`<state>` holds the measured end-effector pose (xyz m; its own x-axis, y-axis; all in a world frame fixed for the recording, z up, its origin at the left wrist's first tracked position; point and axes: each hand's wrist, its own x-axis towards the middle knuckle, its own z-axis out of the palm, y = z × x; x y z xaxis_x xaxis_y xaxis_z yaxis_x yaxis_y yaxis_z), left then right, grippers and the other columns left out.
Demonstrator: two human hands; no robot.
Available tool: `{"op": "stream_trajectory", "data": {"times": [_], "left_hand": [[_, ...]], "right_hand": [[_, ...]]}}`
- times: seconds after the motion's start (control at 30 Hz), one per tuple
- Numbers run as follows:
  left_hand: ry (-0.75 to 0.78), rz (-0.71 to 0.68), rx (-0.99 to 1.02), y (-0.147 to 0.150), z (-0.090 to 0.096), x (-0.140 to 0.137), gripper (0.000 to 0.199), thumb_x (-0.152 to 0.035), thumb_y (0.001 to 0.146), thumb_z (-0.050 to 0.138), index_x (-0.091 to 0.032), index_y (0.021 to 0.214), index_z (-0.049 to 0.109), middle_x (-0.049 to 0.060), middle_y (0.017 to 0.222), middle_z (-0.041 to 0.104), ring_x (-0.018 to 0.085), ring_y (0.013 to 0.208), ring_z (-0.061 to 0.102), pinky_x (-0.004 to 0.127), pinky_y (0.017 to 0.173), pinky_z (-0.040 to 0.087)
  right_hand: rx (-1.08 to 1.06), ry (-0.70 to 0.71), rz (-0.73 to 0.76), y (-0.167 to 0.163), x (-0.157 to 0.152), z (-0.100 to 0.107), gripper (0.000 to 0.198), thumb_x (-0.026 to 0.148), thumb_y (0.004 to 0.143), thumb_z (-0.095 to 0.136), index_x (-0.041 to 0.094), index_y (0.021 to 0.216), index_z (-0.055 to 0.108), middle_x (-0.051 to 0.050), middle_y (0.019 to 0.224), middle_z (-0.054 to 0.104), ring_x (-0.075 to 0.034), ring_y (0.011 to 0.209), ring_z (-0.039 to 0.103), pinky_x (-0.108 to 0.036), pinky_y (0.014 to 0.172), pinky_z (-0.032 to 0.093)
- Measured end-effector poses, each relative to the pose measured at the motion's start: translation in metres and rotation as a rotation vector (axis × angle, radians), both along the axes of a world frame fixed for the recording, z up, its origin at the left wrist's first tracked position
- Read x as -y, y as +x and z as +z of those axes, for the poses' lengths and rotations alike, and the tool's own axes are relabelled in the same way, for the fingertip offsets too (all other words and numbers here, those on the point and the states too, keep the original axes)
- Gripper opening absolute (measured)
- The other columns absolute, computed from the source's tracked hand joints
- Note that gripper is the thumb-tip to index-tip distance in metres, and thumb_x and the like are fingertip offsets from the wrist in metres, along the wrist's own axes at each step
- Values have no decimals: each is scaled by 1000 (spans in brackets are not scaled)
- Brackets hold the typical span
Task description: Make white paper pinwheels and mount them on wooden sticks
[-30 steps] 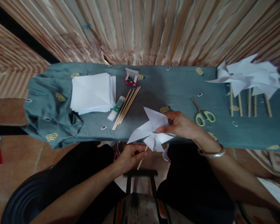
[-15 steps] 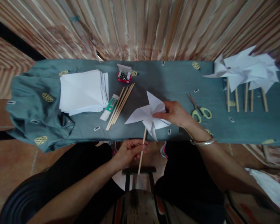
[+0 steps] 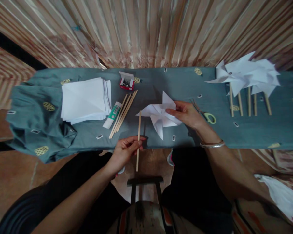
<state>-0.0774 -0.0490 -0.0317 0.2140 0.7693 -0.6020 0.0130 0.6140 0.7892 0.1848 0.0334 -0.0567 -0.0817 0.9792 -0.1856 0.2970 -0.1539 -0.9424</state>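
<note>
Paper pinwheel [image 3: 160, 115] lies on teal-clothed table [image 3: 246, 130] before striped curtain [image 3: 146, 32].

Premises: a home craft corner. A narrow bench [image 3: 258, 130] draped in grey-green patterned cloth stands against pleated striped curtains [image 3: 146, 32] over a tiled floor [image 3: 14, 172]; paper stack [image 3: 84, 99], glue stick [image 3: 111, 114] and finished pinwheels [image 3: 246, 76] occupy its ends

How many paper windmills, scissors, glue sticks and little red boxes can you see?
Paper windmills: 6 (5 on sticks, 1 without a stick in the right hand)
Scissors: 1
Glue sticks: 1
Red boxes: 1
Total: 9
</note>
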Motion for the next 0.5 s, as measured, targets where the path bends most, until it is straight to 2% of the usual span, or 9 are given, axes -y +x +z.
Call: {"op": "stream_trajectory", "data": {"times": [0.07, 0.17, 0.23, 0.27, 0.3, 0.4, 0.43, 0.5], "left_hand": [[50, 8, -21, -1, 2, -7, 40, -44, 64, 77, -15, 91, 75, -1, 59, 62, 6, 48, 42, 19, 46, 31], [155, 36, -47, -2, 1, -17, 42, -43, 65, 76, -14, 95, 74, 0, 62, 64, 8, 51, 47, 20, 48, 35], [226, 40, -65, -3, -4, -23, 43, -43, 66, 75, -13, 98, 73, 1, 65, 65, 11, 56, 53, 22, 52, 40], [268, 45, -71, -3, -8, -26, 44, -42, 67, 75, -12, 99, 72, 2, 66, 65, 12, 59, 55, 23, 55, 42], [316, 45, -82, -3, -13, -29, 45, -42, 68, 73, -12, 101, 71, 2, 66, 65, 13, 61, 56, 24, 57, 44], [487, 17, -186, -6, -25, -39, 46, -37, 71, 70, -13, 111, 68, 3, 74, 66, 16, 68, 59, 29, 67, 48], [531, -18, -241, -6, -27, -42, 48, -33, 72, 68, -13, 116, 65, 4, 79, 68, 17, 71, 60, 31, 70, 49], [625, -84, -368, -8, -29, -48, 54, -27, 74, 65, -14, 126, 59, 8, 95, 68, 17, 74, 60, 33, 71, 50]], "right_hand": [[156, 102, -63, 4, 2, 4, 38, 47, 75, 69, 19, 99, 69, -2, 78, 68, -15, 66, 61, -29, 59, 48], [356, 285, -180, 7, 12, 18, 37, 46, 85, 59, 20, 109, 67, -7, 97, 70, -19, 87, 64, -38, 83, 50], [292, 371, -238, 3, 25, 32, 39, 48, 88, 55, 18, 109, 67, -10, 107, 69, -21, 100, 62, -41, 93, 46], [158, 348, -257, -1, 33, 40, 39, 51, 88, 54, 19, 107, 68, -8, 106, 70, -20, 100, 63, -40, 94, 46], [-37, 276, -261, -6, 42, 47, 40, 53, 87, 54, 21, 105, 68, -7, 103, 71, -19, 97, 64, -39, 90, 49], [-535, -138, -160, -24, 74, 64, 49, 62, 89, 43, 23, 107, 68, -4, 84, 70, -17, 77, 64, -34, 74, 52], [-656, -248, -146, -29, 85, 67, 51, 62, 91, 39, 24, 108, 68, -3, 76, 68, -15, 68, 61, -32, 67, 52], [-876, -381, -196, -36, 104, 70, 54, 58, 95, 30, 23, 109, 68, 0, 62, 59, -12, 55, 50, -27, 56, 47]]}}
